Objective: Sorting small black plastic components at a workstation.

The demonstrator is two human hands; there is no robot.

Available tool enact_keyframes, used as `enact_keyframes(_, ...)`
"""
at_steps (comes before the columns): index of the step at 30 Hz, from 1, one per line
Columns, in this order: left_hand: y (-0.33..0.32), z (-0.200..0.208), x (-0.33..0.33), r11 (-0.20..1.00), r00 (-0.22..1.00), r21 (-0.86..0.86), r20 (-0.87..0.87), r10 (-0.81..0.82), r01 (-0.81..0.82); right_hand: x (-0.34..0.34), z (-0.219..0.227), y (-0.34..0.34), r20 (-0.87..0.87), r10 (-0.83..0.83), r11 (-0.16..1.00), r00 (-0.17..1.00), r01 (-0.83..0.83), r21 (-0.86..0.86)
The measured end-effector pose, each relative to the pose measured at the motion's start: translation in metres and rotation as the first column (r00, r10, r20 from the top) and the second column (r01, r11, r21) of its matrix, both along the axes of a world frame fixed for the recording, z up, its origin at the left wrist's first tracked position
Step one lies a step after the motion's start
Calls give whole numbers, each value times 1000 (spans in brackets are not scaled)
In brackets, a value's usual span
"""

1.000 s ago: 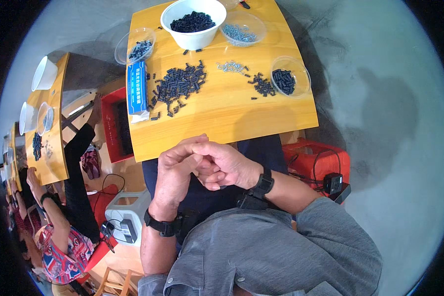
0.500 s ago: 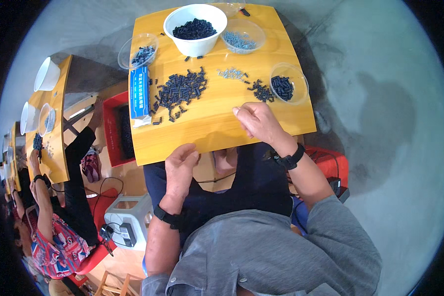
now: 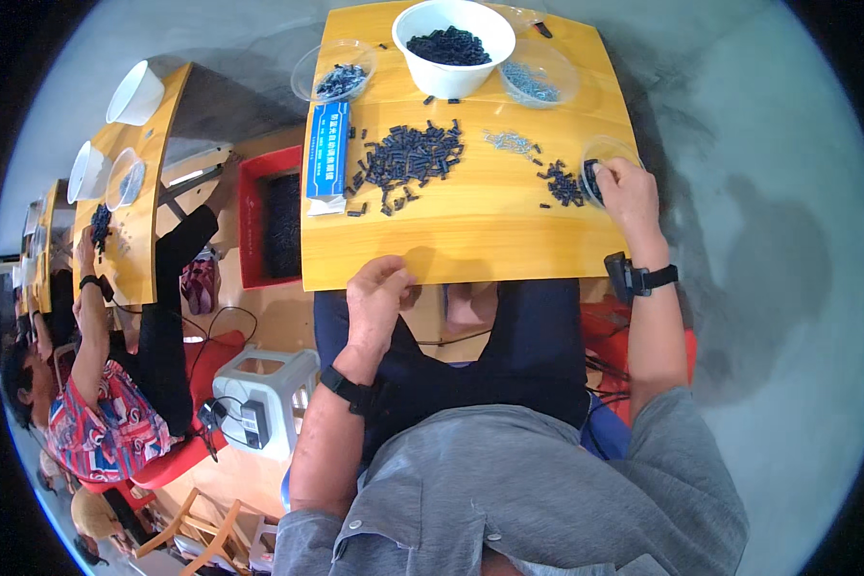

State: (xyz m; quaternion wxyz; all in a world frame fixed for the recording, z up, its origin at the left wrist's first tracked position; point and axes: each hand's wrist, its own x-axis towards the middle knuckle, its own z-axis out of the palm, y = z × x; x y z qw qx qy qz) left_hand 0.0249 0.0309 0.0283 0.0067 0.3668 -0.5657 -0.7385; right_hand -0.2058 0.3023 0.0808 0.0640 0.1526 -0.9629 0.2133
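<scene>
My right hand (image 3: 631, 197) reaches over a clear round bowl (image 3: 618, 142) at the table's right edge. Its fingertips are pinched together at the dark pieces inside, and what they hold is hidden. Near the table's front edge, my left hand (image 3: 379, 296) hangs with its fingers curled and thumb against them; anything between them is too small to make out. A small heap of short black cylindrical parts (image 3: 563, 186) lies left of the bowl. Further left spreads a larger pile of black parts (image 3: 413, 156). Between the two piles lie small silvery pieces (image 3: 509, 143).
A white tub (image 3: 437, 77) of black parts stands at the back, between clear bowls of small bluish pieces (image 3: 532, 84) and mixed parts (image 3: 340, 82). A blue box (image 3: 327, 154) sits at the left edge. Below it is a red crate (image 3: 251, 226). Another person (image 3: 110, 422) works at left.
My right hand has moved right, from above the table's front part to the clear bowl. My left hand stays by the front edge, fingers still curled. The whole view has shifted slightly.
</scene>
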Motion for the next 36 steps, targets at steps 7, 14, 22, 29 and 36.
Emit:
enact_keyframes(7,-3,1,0,1000,999,3,33,7,-7,55,-29,-95,35,474,844,880,-443,-303)
enact_keyframes(14,-12,-12,6,997,998,-55,-24,53,-54,83,-54,-182,-48,642,704,765,-613,-358)
enact_keyframes(22,-34,-16,5,971,973,-74,-54,225,-229,91,-50,-232,-12,689,704,724,-673,-227)
enact_keyframes(29,-38,-14,4,974,975,-46,-5,222,-222,92,-59,-250,96,703,710,705,-703,-40)
enact_keyframes(36,-36,-10,1,958,956,-1,-64,287,-288,95,-63,-243,-22,681,717,732,-672,-183)
